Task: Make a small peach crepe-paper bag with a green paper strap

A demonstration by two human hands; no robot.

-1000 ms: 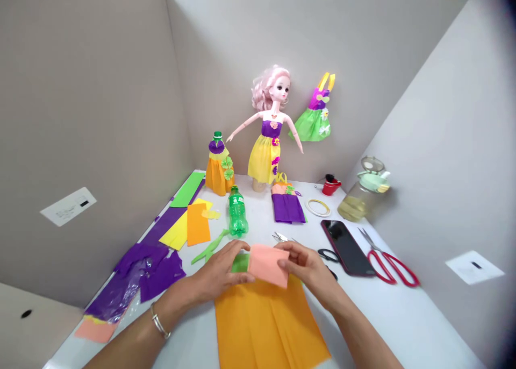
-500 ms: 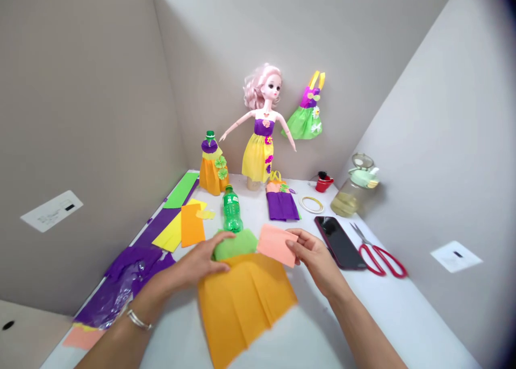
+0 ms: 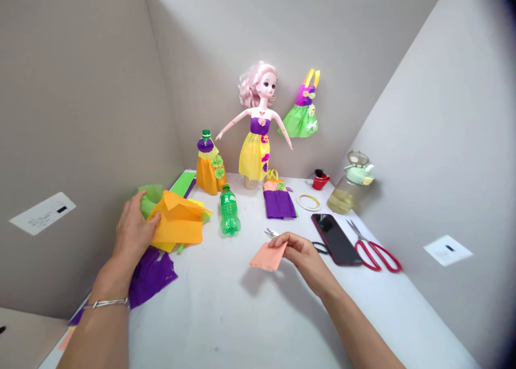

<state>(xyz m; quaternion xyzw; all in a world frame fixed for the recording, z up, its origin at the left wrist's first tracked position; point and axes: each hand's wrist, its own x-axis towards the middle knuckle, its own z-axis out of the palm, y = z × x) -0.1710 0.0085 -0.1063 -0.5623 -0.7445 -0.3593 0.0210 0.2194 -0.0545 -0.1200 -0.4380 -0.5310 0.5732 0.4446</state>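
Observation:
At the left, my left hand (image 3: 135, 229) grips a folded orange crepe paper sheet (image 3: 179, 224) and a green paper piece (image 3: 150, 198), thumb over the orange. These lie above yellow and orange scraps and purple paper (image 3: 151, 277). In the middle, my right hand (image 3: 302, 258) pinches a small peach paper piece (image 3: 268, 257) between thumb and fingers, just above the table. Behind that hand, small black-handled scissors (image 3: 320, 247) rest on the table, partly hidden by it. A green plastic bottle (image 3: 229, 213) lies between the hands, farther back.
Along the back stand a doll (image 3: 258, 132) in a yellow skirt and a bottle dressed in orange paper (image 3: 212, 170). A purple paper dress (image 3: 280, 203) lies before the doll. To the right are a phone (image 3: 336, 240), red-handled scissors (image 3: 379, 253) and a drink jug (image 3: 349, 189).
My left hand has carried the orange and green papers from the middle to the left pile. My right hand has moved slightly left and lower with the peach paper, and the small scissors have come into view.

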